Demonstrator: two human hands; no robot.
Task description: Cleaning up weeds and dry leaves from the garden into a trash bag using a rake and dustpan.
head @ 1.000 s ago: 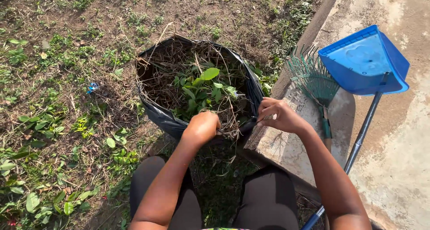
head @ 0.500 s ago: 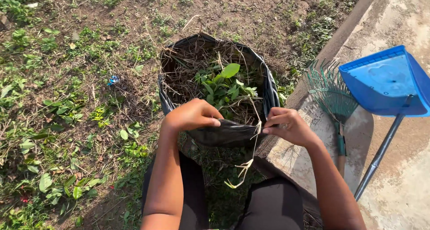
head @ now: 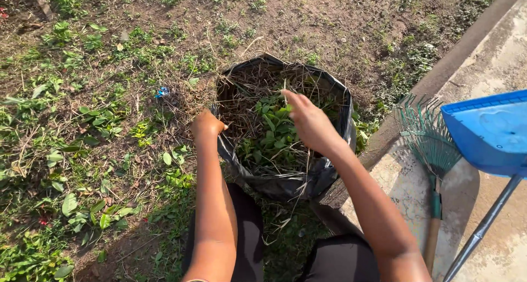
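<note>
We see the left hand point(head: 207, 126) clenched on the near-left rim of the black bag point(head: 335, 129), holding it wide, while the right hand point(head: 308, 120) hovers over the weeds point(head: 272, 133) inside, fingers loosely spread, seemingly empty. Green rake point(head: 431, 144) lies right.

Black bag point(head: 329, 175) at centre, glossy; inside, brown dry grass point(head: 250, 92) at 12 o'clock over bright green leaves point(head: 274, 133). Blue dustpan point(head: 488, 131) at 3 o'clock on grey-blue handle point(head: 477, 235). Green rake tines point(head: 425, 136), green collar, tan wooden shaft. Small blue scrap point(head: 162, 91) at 10 o'clock. Brown soil point(head: 340, 24) patched green with weeds. Pale grey concrete point(head: 494, 57), mottled.
</note>
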